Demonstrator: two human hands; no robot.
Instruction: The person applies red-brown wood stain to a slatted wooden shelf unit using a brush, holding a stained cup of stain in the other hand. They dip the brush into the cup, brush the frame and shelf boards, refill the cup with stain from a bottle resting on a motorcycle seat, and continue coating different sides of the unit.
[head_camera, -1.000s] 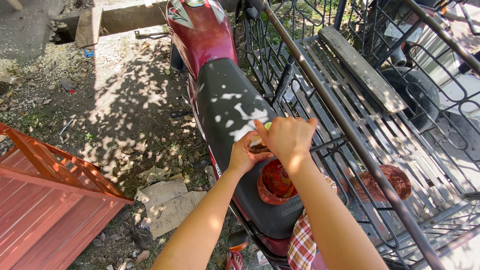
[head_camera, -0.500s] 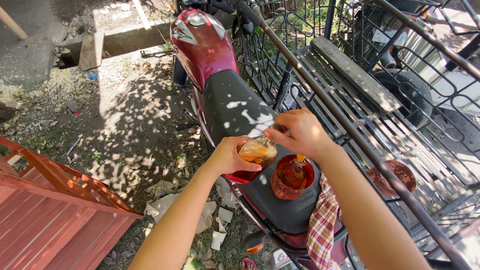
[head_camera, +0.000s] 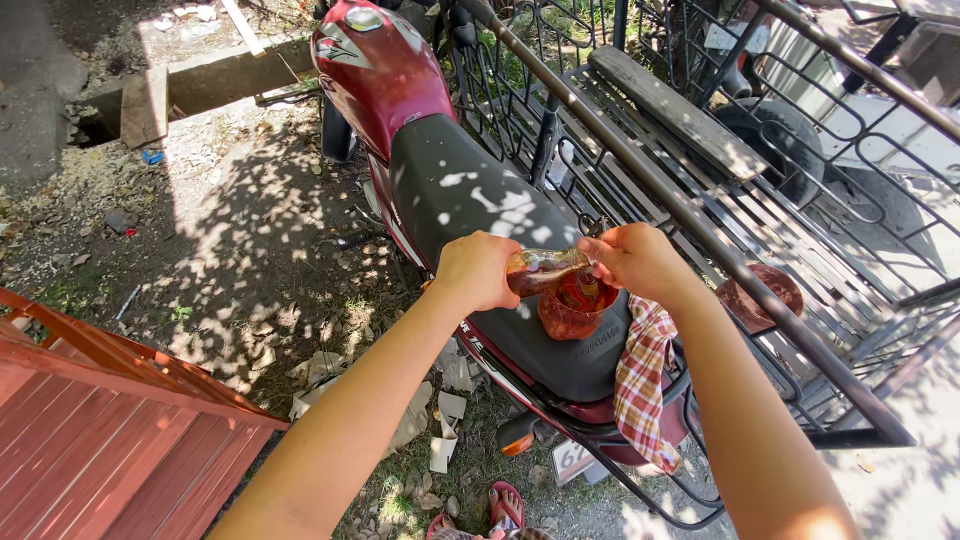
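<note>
Observed: the left hand (head_camera: 478, 270) is closed around a small clear bottle (head_camera: 543, 270) of brown liquid, held tipped nearly level. The right hand (head_camera: 640, 262) has its fingers pinched at the bottle's mouth end; whether they grip a cap or the neck cannot be told. Both hands are held over a reddish-brown plastic cup (head_camera: 570, 312) that stands on the rear part of the black motorcycle seat (head_camera: 470, 195), near the seat's right edge. A red checked cloth (head_camera: 643, 385) hangs over that same edge, just beside the cup.

Risks, as judged:
- The seat is curved and padded, not a flat rest. A nudge from either wrist could tip the cup, and it would go off the right edge into the metal sidecar frame (head_camera: 700, 170) or off the left edge onto the littered ground (head_camera: 250, 250).
- With the bottle this far tipped, liquid could miss the cup's rim and run down the seat onto the cloth.
- The slanting frame bar (head_camera: 640, 180) passes close behind the right hand; a backward pull of that elbow could strike it.

Room: open to the left over the ground; tight to the right against the frame. The red slatted panel (head_camera: 110, 420) stands well apart, lower left.
</note>
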